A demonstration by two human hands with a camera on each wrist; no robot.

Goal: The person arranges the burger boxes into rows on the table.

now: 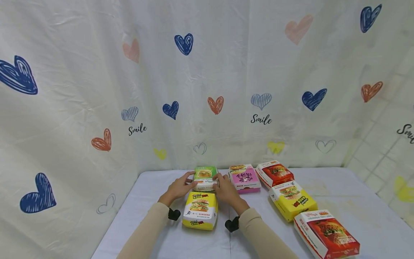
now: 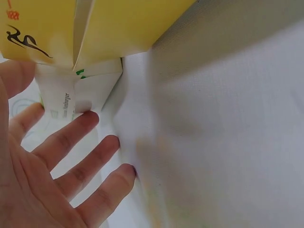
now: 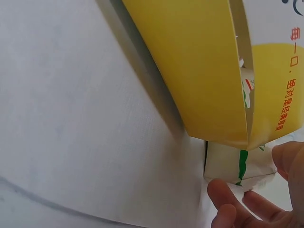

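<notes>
A small green-and-white burger box (image 1: pixel 205 174) lies at the back of the table, between both hands. My left hand (image 1: pixel 179 187) is at its left side, fingers spread and fairly straight in the left wrist view, fingertips right at the white side wall (image 2: pixel 97 92). On the other side, my right hand (image 1: pixel 228 189) has fingertips at the box's right edge; its wrist view shows the thumb and fingers around the near corner. Directly in front sits a yellow-and-white burger box (image 1: pixel 200 210), between the wrists, which hides part of the green box in both wrist views.
To the right stands a pink burger box (image 1: pixel 244 178). Beyond it run a red-and-white box (image 1: pixel 275 173), another yellow box (image 1: pixel 292 199) and a larger red box (image 1: pixel 326 233) in a slanting row. A white cloth covers the table (image 1: pixel 145 192); a heart-printed curtain (image 1: pixel 233 140) hangs behind.
</notes>
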